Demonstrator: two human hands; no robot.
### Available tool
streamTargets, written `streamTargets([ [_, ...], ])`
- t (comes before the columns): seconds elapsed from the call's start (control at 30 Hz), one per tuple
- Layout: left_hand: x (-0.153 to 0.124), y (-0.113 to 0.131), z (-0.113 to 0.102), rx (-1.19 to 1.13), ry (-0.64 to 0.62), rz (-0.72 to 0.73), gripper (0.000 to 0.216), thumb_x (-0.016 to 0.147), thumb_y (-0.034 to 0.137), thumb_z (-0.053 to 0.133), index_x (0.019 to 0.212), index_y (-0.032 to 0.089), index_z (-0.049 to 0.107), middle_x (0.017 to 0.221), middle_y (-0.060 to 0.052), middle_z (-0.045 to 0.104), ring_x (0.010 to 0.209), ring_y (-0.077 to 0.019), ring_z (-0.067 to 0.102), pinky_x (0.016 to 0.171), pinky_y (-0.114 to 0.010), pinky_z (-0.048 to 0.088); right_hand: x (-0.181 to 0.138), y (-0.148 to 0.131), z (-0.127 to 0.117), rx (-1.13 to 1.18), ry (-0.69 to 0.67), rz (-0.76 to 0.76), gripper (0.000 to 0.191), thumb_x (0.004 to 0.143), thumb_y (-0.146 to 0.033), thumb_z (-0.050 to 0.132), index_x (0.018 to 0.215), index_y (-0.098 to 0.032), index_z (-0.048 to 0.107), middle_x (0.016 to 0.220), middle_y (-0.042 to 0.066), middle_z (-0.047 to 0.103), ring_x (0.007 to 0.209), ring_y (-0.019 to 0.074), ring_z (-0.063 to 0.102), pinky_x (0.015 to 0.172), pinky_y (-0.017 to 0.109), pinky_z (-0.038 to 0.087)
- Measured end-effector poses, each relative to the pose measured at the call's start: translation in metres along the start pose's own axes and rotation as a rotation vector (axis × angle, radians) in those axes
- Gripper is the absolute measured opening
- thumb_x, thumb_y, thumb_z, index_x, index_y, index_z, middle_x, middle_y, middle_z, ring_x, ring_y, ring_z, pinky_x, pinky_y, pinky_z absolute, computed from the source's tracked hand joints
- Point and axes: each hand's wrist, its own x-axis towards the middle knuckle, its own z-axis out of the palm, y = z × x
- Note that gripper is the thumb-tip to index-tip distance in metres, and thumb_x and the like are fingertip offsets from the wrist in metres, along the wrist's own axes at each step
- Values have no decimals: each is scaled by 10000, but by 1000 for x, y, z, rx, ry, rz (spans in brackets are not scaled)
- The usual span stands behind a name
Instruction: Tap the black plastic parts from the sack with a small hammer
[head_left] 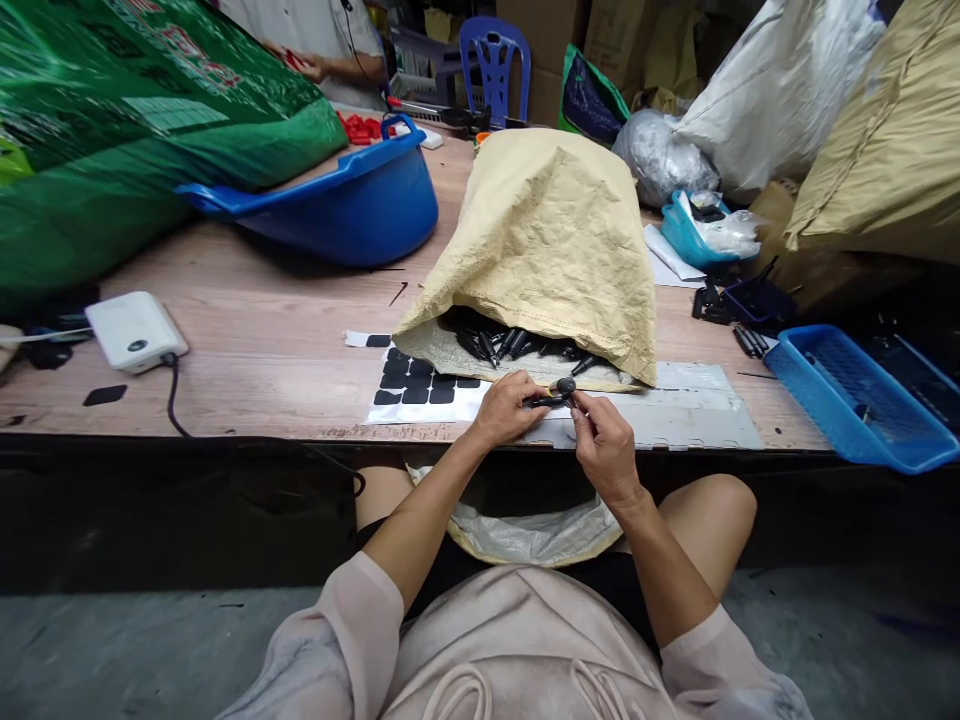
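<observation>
My left hand (508, 407) and my right hand (602, 444) meet over the table's front edge. Both pinch one small black plastic part (553, 393) with a round head, held between the fingertips. Just behind the hands lies a tan woven sack (546, 240) on its side, its mouth open toward me with several black parts (517, 345) spilling out. A white sheet of black square stickers (421, 385) lies left of my hands. An open sack (534, 535) sits between my knees under the table.
A blue basin (352, 200) and a big green bag (112, 130) stand at the back left. A white adapter (135, 330) with a cable lies left. Blue baskets (862, 395) sit at the right. Another person's hands (307, 65) work at the far end.
</observation>
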Motion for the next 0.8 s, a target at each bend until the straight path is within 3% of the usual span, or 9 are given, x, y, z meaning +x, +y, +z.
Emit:
streamTargets([
  [0.17,1,-3,1,2,-8,10,212,872,249,756,1074,256,820,887,-24,638,881,-202,620,828,-331,517,-5,-5,3,-28,52,-53,358,1048,-216,483,1341,-243,688,1074,105,746,1009,228,705,919,372,588],
  [0.33,1,-3,1,-21,-2,13,170,883,224,732,1025,234,826,870,-27,640,864,-195,625,817,-323,520,-11,-3,9,-111,-26,-37,341,1059,-222,464,1294,-228,712,991,92,728,932,216,698,857,335,587],
  [0.5,0,-5,2,-19,11,13,204,862,239,758,1055,246,824,906,-30,663,913,-206,644,853,-339,533,-9,0,3,-71,68,0,358,1054,-228,469,1329,-239,697,1064,106,735,1001,226,695,930,370,580],
  [0.67,0,-4,2,-22,25,-4,185,853,233,764,1029,242,820,895,-27,670,904,-202,652,839,-331,534,-12,4,5,-88,9,15,346,1052,-231,457,1288,-237,709,1029,94,736,963,218,697,892,351,577],
  [0.8,-1,0,1,13,35,-15,143,835,234,780,977,229,796,886,-26,672,904,-212,645,846,-341,523,-3,19,-9,-168,73,10,347,1049,-231,465,1304,-233,700,1088,102,736,1023,224,685,929,347,552],
])
